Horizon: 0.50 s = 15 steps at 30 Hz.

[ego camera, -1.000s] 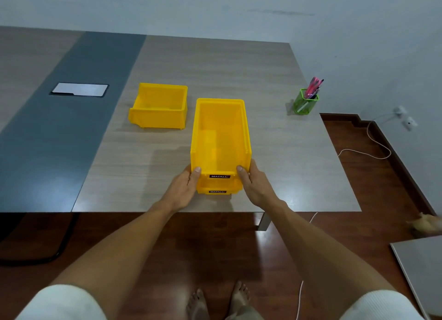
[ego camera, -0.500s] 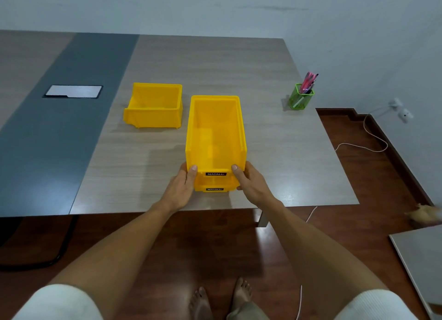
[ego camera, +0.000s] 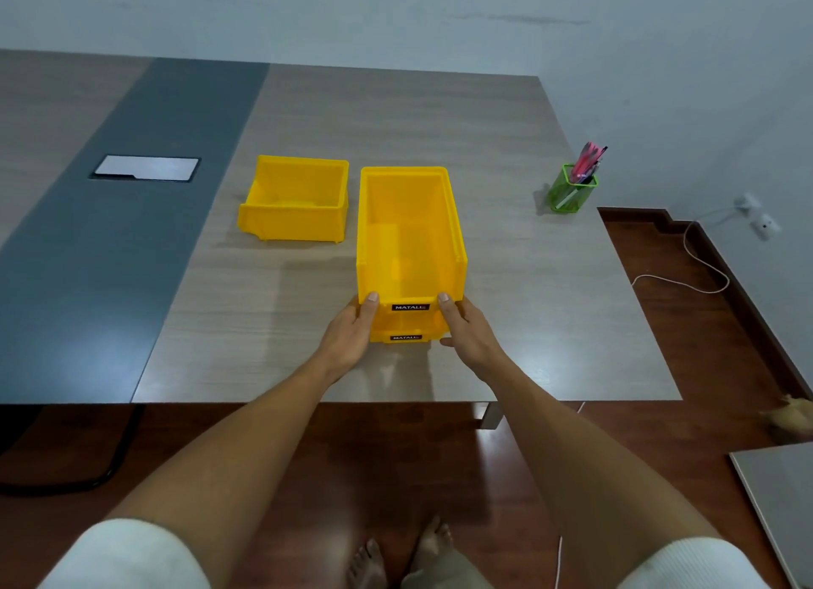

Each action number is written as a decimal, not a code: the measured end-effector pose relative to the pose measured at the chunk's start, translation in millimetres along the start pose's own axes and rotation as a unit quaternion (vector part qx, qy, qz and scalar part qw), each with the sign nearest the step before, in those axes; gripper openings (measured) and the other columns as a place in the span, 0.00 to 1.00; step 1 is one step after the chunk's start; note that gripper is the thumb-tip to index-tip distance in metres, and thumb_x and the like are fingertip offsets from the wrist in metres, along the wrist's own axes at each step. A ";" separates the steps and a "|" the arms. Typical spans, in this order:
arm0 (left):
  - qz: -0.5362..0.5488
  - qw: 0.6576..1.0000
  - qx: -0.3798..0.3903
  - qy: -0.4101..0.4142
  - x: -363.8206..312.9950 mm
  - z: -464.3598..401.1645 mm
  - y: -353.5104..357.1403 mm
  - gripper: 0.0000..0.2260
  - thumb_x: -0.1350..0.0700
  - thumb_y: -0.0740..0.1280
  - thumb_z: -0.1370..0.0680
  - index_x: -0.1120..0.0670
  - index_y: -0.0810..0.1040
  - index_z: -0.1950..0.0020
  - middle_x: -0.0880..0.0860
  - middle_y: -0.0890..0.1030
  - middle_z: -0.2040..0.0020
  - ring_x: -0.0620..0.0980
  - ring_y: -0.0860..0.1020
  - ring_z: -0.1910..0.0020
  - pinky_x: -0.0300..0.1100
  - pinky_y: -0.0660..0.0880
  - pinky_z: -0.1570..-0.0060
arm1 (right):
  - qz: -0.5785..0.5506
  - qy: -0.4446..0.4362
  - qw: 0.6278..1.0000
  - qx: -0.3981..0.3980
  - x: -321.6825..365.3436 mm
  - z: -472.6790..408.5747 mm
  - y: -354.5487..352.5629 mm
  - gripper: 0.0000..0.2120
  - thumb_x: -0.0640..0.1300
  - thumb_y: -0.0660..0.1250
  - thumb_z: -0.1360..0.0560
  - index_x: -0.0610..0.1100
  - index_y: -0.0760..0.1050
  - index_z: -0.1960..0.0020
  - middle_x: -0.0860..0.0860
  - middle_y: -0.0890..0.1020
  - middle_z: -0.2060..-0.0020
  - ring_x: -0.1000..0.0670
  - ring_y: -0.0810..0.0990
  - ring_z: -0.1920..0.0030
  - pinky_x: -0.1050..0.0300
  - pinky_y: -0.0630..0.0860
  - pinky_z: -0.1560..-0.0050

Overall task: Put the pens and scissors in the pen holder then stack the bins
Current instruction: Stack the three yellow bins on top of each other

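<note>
1. Two glossy yellow plastic bins, stacked (ego camera: 409, 254), sit near the wood-grain table's (ego camera: 506, 324) front edge.
2. Their long axis runs away from the person, open fronts facing them.
3. Left hand (ego camera: 349, 335) and right hand (ego camera: 468, 329) clasp the front corners, thumbs on top.

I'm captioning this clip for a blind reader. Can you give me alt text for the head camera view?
Two bare hands, left hand and right hand, grip the near end of two stacked yellow bins on a wood-grain table. A third yellow bin sits apart to their left, and a green pen holder with pens stands near the table's far right edge.
</note>
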<state>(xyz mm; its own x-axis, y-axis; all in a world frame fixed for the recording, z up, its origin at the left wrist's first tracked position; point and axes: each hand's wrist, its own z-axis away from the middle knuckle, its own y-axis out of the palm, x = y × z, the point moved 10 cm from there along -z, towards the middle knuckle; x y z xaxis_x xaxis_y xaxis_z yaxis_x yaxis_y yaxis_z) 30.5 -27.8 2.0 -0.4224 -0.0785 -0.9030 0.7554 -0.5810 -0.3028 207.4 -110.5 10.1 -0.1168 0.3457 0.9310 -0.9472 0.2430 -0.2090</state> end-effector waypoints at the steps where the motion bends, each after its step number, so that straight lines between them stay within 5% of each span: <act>1: 0.002 1.000 0.001 0.005 -1.2 -5.7 0.0 0.28 0.32 0.50 0.18 0.46 0.71 0.26 0.49 0.79 0.34 0.51 0.76 0.34 0.55 0.71 0.31 | 0.001 0.000 1.000 -0.002 2.1 -5.2 -1.0 0.15 0.59 0.54 0.15 0.59 0.65 0.31 0.63 0.78 0.45 0.52 0.80 0.48 0.39 0.79 0.40; 4: 0.014 1.000 -0.019 0.015 -6.2 -26.5 -1.7 0.31 0.30 0.51 0.20 0.43 0.64 0.22 0.47 0.76 0.29 0.50 0.74 0.31 0.53 0.70 0.29 | 0.008 0.000 1.000 -0.007 5.7 -25.0 -4.4 0.18 0.60 0.53 0.16 0.58 0.64 0.28 0.60 0.78 0.43 0.46 0.80 0.42 0.39 0.79 0.38; 8: 0.041 0.998 -0.046 -0.002 -11.3 -54.5 -7.1 0.30 0.28 0.51 0.21 0.43 0.70 0.26 0.47 0.79 0.34 0.50 0.76 0.33 0.56 0.71 0.29 | 0.011 -0.006 1.000 -0.012 13.8 -54.1 -10.3 0.26 0.63 0.53 0.16 0.56 0.61 0.21 0.58 0.76 0.37 0.52 0.79 0.42 0.44 0.80 0.40; 15: 0.049 0.997 -0.061 -0.020 -14.3 -106.9 -13.9 0.36 0.24 0.50 0.24 0.44 0.72 0.26 0.47 0.80 0.33 0.49 0.77 0.33 0.56 0.71 0.29 | -0.002 -0.001 1.000 -0.005 23.0 -99.7 -21.2 0.29 0.64 0.53 0.17 0.54 0.60 0.20 0.56 0.74 0.33 0.48 0.76 0.34 0.42 0.76 0.34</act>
<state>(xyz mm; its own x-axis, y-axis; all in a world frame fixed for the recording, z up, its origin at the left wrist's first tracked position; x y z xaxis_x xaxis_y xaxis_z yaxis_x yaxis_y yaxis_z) 79.6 68.0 -13.5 -0.3614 -0.1636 -0.9179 0.8479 -0.4672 -0.2506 254.6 -17.4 6.2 -0.1128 0.3423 0.9328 -0.9449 0.2534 -0.2072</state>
